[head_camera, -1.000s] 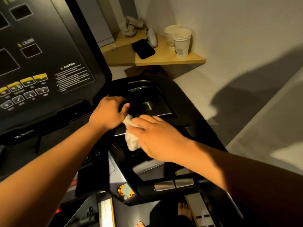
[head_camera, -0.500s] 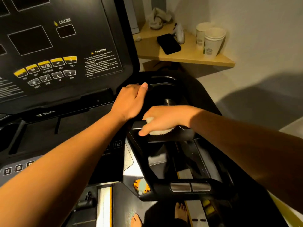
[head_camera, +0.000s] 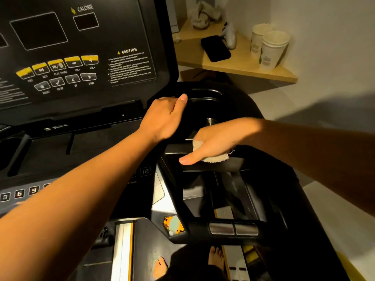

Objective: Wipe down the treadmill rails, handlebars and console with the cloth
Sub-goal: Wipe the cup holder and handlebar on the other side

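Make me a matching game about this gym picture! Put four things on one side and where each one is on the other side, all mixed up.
Things:
1. cloth
2. phone
3. paper cups
4. left hand

Places:
A. holding the tray rim beside the console
B. flat on the wooden shelf
C. under the right hand on the black crossbar
D. standing at the shelf's end by the wall

Pairs: 1-C, 2-B, 3-D, 4-A.

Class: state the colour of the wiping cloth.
Off-white crumpled cloth, under the right hand; head view.
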